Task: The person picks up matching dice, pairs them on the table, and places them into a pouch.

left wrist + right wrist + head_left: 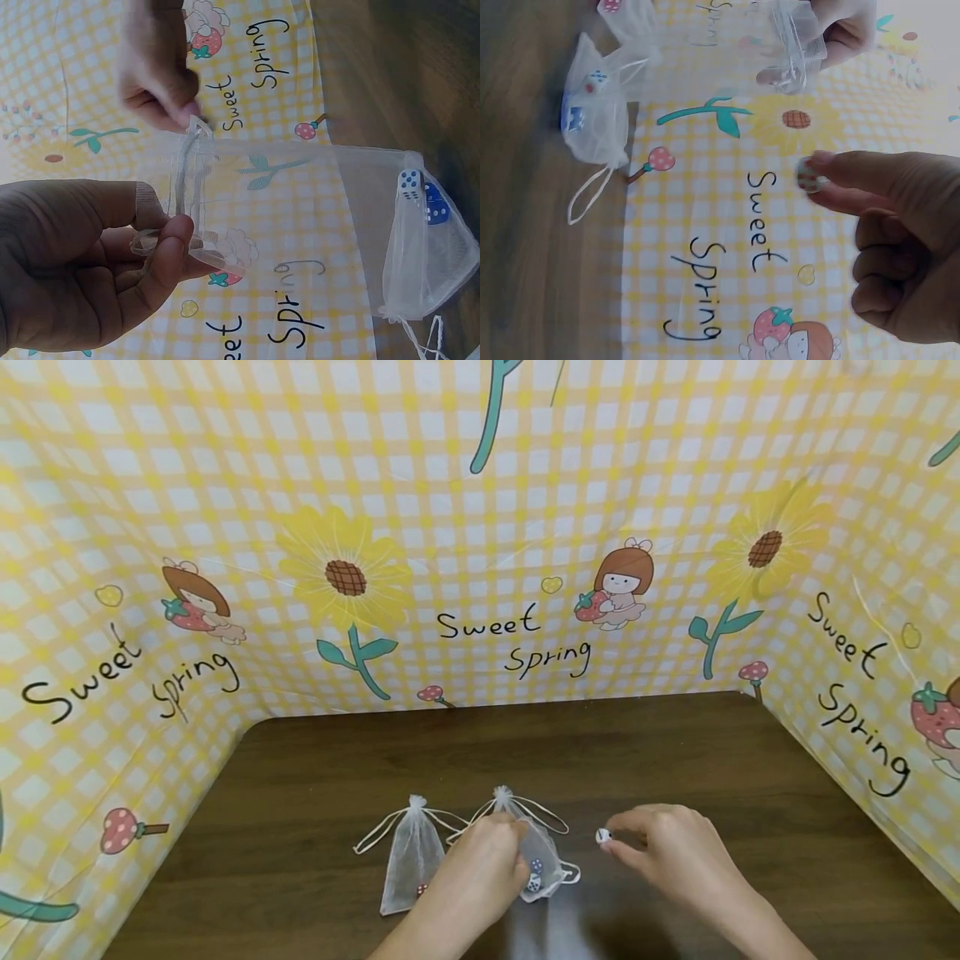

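My left hand (487, 860) pinches the upper edge of a sheer white drawstring bag (300, 172), which hangs from the fingers with its mouth toward the palm. To the right, my right hand (675, 843) pinches a small pale die (603, 836) between thumb and index finger, its other fingers curled in. Dark spots mark that die (808, 175) in the right wrist view. Beyond the bag's lower end, a white die with blue dots (409, 184) and a blue die (435, 204) show through gathered sheer fabric near the table.
Left of my left hand, a closed sheer bag (408, 852) lies on the dark wooden table (337, 752) with a red die (422, 890) inside. Another gathered bag neck with cords (502, 795) shows behind the hand. A yellow checked cloth (480, 527) encloses the back and sides.
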`<control>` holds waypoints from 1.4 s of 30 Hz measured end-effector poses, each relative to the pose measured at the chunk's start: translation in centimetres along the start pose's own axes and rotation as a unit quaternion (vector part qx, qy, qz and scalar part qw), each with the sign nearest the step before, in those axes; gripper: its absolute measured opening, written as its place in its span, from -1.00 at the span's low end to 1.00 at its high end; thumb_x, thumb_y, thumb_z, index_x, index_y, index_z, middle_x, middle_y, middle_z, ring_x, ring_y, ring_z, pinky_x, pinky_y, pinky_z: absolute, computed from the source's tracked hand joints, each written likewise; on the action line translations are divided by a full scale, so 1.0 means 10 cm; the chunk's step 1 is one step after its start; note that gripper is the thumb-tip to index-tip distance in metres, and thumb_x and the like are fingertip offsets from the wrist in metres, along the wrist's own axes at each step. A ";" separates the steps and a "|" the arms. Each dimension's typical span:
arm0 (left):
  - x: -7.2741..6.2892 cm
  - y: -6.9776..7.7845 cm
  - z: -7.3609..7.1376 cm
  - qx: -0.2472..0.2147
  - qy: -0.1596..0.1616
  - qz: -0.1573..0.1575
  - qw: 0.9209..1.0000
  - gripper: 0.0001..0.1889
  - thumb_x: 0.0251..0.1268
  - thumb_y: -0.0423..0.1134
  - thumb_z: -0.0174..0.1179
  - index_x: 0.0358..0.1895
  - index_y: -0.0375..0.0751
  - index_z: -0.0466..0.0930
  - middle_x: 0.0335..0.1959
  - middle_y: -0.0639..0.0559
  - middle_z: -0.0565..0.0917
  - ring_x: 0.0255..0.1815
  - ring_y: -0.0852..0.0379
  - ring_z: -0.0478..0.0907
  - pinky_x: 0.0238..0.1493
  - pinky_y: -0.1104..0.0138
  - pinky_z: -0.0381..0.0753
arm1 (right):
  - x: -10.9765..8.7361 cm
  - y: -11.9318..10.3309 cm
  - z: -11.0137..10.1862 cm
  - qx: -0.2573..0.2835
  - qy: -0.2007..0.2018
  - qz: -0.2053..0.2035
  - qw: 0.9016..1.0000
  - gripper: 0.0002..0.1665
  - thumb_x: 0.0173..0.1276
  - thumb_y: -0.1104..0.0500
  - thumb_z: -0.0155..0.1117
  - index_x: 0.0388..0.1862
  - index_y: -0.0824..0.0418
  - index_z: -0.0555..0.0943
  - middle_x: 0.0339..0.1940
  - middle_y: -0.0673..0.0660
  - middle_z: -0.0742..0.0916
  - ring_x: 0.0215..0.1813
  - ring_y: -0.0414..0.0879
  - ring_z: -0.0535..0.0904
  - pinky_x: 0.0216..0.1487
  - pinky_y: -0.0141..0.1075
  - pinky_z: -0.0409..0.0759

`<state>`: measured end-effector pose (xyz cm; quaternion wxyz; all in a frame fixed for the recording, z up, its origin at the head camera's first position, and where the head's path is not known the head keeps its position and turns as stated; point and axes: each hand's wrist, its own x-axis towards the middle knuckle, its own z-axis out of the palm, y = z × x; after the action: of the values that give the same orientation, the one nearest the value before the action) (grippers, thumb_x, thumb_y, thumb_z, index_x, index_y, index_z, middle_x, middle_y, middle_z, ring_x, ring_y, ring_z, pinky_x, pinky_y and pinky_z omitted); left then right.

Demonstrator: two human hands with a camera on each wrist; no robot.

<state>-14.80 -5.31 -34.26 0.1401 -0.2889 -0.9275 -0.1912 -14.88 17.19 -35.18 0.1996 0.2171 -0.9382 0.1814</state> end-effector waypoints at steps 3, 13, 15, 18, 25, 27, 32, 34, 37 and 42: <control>0.00 0.00 0.00 0.000 0.003 0.002 1.000 -0.78 -0.33 -0.50 0.14 -0.47 -0.22 0.60 -0.57 0.10 0.49 -0.53 0.20 0.44 -0.54 0.37 0.41 | 0.03 -0.04 0.02 0.030 0.082 -0.057 0.995 -0.79 -0.16 0.11 0.52 -0.48 -0.05 0.68 -0.55 -0.28 0.61 -0.58 -0.44 0.28 -0.60 -0.50 0.29; -0.01 0.02 -0.02 0.004 -0.003 -0.005 1.000 -0.83 -0.29 -0.49 0.18 -0.49 -0.23 0.59 -0.58 0.11 0.47 -0.53 0.22 0.42 -0.52 0.36 0.42 | 0.13 -0.24 0.12 0.138 0.205 -0.154 0.957 -0.65 0.24 -0.11 0.20 -0.42 0.13 0.69 -0.63 -0.18 0.56 -0.58 -0.40 0.29 -0.56 -0.61 0.28; -0.01 0.03 -0.03 0.001 -0.004 -0.008 1.000 -0.82 -0.28 -0.49 0.18 -0.47 -0.24 0.60 -0.58 0.11 0.47 -0.54 0.23 0.41 -0.53 0.37 0.42 | 0.14 -0.29 0.14 0.152 0.208 -0.165 0.952 -0.66 0.26 -0.09 0.20 -0.41 0.14 0.69 -0.64 -0.17 0.54 -0.58 -0.39 0.27 -0.56 -0.62 0.26; 0.00 0.03 -0.02 -0.001 -0.003 -0.006 1.000 -0.80 -0.28 -0.50 0.19 -0.44 -0.26 0.62 -0.57 0.09 0.50 -0.54 0.24 0.44 -0.54 0.37 0.43 | 0.15 -0.34 0.21 0.163 0.199 -0.187 0.948 -0.71 0.27 -0.05 0.20 -0.41 0.13 0.68 -0.63 -0.16 0.56 -0.59 -0.37 0.30 -0.55 -0.63 0.27; 0.01 0.04 -0.01 0.005 -0.005 -0.009 1.000 -0.74 -0.26 -0.50 0.20 -0.34 -0.29 0.65 -0.48 0.02 0.59 -0.43 0.13 0.56 -0.47 0.31 0.50 | 0.13 -0.38 0.37 0.140 0.169 -0.215 0.952 -0.67 0.29 -0.06 0.16 -0.42 0.13 0.68 -0.57 -0.11 0.65 -0.54 -0.34 0.44 -0.53 -0.57 0.37; 0.01 0.04 -0.01 0.003 -0.010 -0.013 1.000 -0.72 -0.25 -0.50 0.19 -0.31 -0.30 0.65 -0.46 0.01 0.60 -0.41 0.12 0.57 -0.46 0.30 0.51 | 0.13 -0.37 0.39 0.131 0.167 -0.217 0.953 -0.74 0.24 -0.03 0.25 -0.42 0.13 0.68 -0.56 -0.11 0.65 -0.54 -0.33 0.45 -0.55 -0.57 0.36; 0.01 0.05 -0.01 0.001 -0.013 -0.016 1.000 -0.71 -0.26 -0.52 0.17 -0.31 -0.30 0.65 -0.47 0.01 0.60 -0.41 0.13 0.57 -0.47 0.31 0.51 | 0.11 -0.39 0.39 0.097 0.145 -0.193 0.966 -0.81 -0.11 0.11 0.48 -0.46 0.08 0.68 -0.56 -0.15 0.65 -0.53 -0.36 0.44 -0.55 -0.52 0.38; 0.01 0.05 -0.01 0.002 -0.014 -0.017 1.000 -0.71 -0.27 -0.51 0.16 -0.31 -0.30 0.65 -0.47 0.01 0.60 -0.42 0.13 0.57 -0.48 0.32 0.50 | 0.11 -0.39 0.37 0.085 0.133 -0.183 0.970 -0.77 -0.18 0.14 0.51 -0.45 0.07 0.68 -0.56 -0.17 0.64 -0.54 -0.38 0.41 -0.56 -0.52 0.36; 0.01 0.05 -0.02 0.001 -0.019 -0.019 1.000 -0.70 -0.27 -0.51 0.17 -0.30 -0.31 0.65 -0.46 0.00 0.60 -0.41 0.13 0.57 -0.48 0.32 0.50 | 0.10 -0.40 0.36 0.082 0.125 -0.173 0.973 -0.74 -0.20 0.14 0.52 -0.43 0.09 0.69 -0.56 -0.17 0.64 -0.53 -0.38 0.40 -0.56 -0.53 0.36; 0.01 0.04 -0.01 -0.004 -0.019 -0.020 1.000 -0.68 -0.27 -0.50 0.19 -0.28 -0.32 0.66 -0.44 0.00 0.61 -0.43 0.16 0.55 -0.48 0.33 0.50 | 0.09 -0.37 0.33 0.117 0.153 -0.172 0.966 -0.75 0.16 -0.03 0.32 -0.38 0.13 0.70 -0.57 -0.15 0.64 -0.54 -0.38 0.40 -0.55 -0.56 0.35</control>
<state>-14.59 -4.99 -34.00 0.1174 -0.2742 -0.9348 -0.1927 -14.87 12.37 -36.66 0.3419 0.3664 -0.8173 0.2843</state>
